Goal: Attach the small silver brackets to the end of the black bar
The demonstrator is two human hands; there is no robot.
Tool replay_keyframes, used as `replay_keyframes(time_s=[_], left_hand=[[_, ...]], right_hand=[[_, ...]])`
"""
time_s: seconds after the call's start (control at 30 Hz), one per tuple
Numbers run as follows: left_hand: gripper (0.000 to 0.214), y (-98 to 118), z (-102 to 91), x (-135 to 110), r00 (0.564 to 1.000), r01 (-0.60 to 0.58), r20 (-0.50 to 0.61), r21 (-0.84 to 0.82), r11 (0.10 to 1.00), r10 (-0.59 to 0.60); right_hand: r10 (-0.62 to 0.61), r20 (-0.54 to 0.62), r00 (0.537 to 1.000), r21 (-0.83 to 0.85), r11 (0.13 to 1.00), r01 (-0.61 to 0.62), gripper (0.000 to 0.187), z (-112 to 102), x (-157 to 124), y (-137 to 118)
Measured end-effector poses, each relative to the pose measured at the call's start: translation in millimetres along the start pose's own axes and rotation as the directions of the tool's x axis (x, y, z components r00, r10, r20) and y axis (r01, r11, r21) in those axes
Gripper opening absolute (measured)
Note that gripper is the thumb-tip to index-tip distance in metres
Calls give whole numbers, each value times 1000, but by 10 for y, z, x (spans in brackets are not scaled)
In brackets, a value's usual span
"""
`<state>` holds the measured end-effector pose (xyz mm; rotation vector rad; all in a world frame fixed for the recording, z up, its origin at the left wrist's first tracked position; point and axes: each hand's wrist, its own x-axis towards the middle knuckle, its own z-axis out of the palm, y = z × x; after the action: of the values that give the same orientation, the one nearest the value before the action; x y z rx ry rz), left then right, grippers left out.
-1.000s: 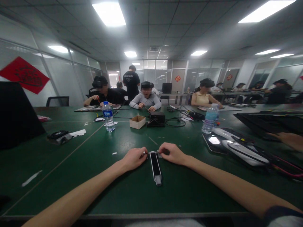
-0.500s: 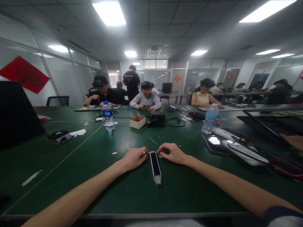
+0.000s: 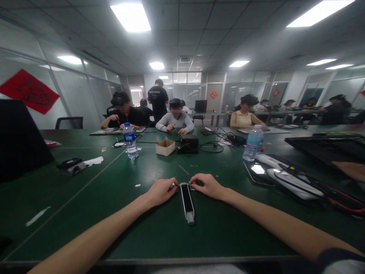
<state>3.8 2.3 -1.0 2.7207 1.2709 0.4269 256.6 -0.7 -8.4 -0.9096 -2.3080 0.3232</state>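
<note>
A long narrow black device with silver ends (image 3: pixel 187 202) lies on the green table (image 3: pixel 119 213), pointing away from me. My left hand (image 3: pixel 161 191) is curled at the left of its far end, fingertips pinched on a small silver part there. My right hand (image 3: pixel 207 185) is curled at the right of the same end, fingers pressed together on that end. What exactly each fingertip holds is too small to make out.
Two water bottles (image 3: pixel 130 140) (image 3: pixel 252 143), a small cardboard box (image 3: pixel 165 147), a black unit with cables (image 3: pixel 188 144), opened laptops and parts at right (image 3: pixel 285 177), a dark screen at left (image 3: pixel 19 137). A co-worker's hand (image 3: pixel 349 169) at right; several people sit across.
Both hands stay at the far end of the device. The co-worker's hand at right has shifted slightly and the laptop lid there has moved.
</note>
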Motion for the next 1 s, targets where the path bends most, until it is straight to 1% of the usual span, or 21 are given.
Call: replay_keyframes(time_s=[0.17, 0.27, 0.33, 0.43, 0.5, 0.6, 0.67, 0.8, 1.0], left_hand=[[16, -11, -6, 3, 1000, 9, -16, 6, 1000, -9], [17, -7, -10, 6, 1000, 18, -26, 22, 1000, -17], [17, 8, -20, 7, 999, 23, -24, 29, 999, -22], [17, 38, -39, 3, 1000, 21, -16, 23, 1000, -21], [18, 52, -47, -1, 1000, 18, -19, 16, 1000, -18], [19, 58, -50, -3, 999, 19, -32, 2, 1000, -19], [19, 53, -48, -1, 999, 25, -41, 1, 1000, -25], [18, 43, -44, -1, 998, 40, -57, 13, 999, -39], [17, 50, -44, -6, 998, 32, -54, 7, 999, -32]], right_hand=[[-56, 1, 998, -87, 995, 56, 11, 5, -10, -18], [-74, -16, 997, -131, 989, 71, 15, -17, -3, 16], [-49, -69, 996, -172, 984, 37, 18, -58, 8, 83], [28, -137, 990, -250, 966, -62, 24, -141, 13, 230], [60, -115, 992, -307, 947, -93, 25, -184, 4, 319], [89, -17, 996, -360, 929, -89, 22, -203, -9, 388], [113, 27, 993, -369, 925, -95, 20, -189, -6, 392], [167, 34, 985, -384, 912, -141, 14, -148, 21, 363], [184, 43, 982, -419, 896, -150, 15, -143, 39, 302]])
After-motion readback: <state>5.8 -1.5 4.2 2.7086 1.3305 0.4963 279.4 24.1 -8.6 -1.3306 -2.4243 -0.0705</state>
